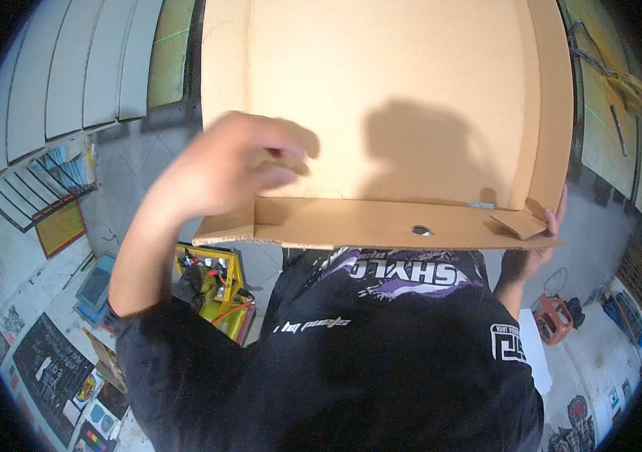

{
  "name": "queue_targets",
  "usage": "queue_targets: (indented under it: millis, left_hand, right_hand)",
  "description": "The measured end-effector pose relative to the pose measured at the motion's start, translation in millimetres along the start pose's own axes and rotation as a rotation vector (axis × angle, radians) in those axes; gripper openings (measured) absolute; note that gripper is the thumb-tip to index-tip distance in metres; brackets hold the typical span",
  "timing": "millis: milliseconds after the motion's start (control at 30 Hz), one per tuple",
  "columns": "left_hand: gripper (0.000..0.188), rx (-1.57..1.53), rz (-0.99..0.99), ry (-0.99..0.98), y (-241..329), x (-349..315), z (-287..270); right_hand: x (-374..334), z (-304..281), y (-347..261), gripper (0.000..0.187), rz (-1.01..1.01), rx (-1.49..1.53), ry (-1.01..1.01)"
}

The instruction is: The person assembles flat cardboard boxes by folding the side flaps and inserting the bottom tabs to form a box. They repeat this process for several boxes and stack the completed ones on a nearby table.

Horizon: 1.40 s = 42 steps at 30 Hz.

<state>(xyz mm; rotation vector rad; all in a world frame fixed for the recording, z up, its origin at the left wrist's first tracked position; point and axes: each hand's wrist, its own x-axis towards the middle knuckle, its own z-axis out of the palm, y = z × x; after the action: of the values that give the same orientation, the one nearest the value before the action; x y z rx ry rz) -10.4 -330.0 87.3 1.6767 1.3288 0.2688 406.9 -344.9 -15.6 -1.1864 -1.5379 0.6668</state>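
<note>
A brown cardboard box or tray (388,68) with folded-up side walls fills the upper middle, right in front of my chest. Its near flap (351,224) has a small round cut-out, and a loose tab (520,224) sticks up at the near right corner. My right hand (549,239) grips that corner from outside, mostly hidden behind the cardboard. Above the near left corner is my left hand (249,158), its fingers curled and smeared by motion. Whether anything lies between those fingers does not show. A dark shadow falls on the box's inner face.
Long pale panels (83,68) stand in a row at upper left. Yellow framed boards (614,124) lie at right, with a thin dark stick on one. Below are a yellow frame (234,275) with clutter, an orange plastic object (554,320) and a dark written board (50,373).
</note>
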Motion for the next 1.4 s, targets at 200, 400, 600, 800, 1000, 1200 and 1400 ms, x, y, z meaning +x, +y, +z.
queue_targets:
  millis: [200,400,600,800,1000,1200,1400]
  left_hand:
    - [0.019,0.519,0.052,-0.246,1,38,33]
    - [0.019,0.620,0.060,-0.187,4,35,43]
    - [0.030,0.707,0.072,-0.090,-2,32,48]
    - [0.027,-0.081,0.025,0.391,-6,-5,-28]
    - [0.016,-0.662,-0.301,1.746,-128,-127,65]
    - [0.048,-1.519,-0.537,0.838,-75,-50,198]
    - [0.033,-1.777,0.202,0.572,-68,-17,179]
  right_hand:
    - [-1,3,-13,0.022,0.015,-0.097,0.003]
    - [-4,3,-14,0.031,-0.005,-0.214,-0.052]
    - [-1,2,-15,0.031,-0.038,-0.213,-0.049]
    - [3,10,-13,0.020,-0.033,-0.041,0.004]
    - [3,14,-7,0.026,-0.055,-0.062,-0.009]
    - [5,11,0,0.028,-0.035,-0.056,-0.006]
    - [7,7,4,0.024,-0.089,-0.054,-0.028]
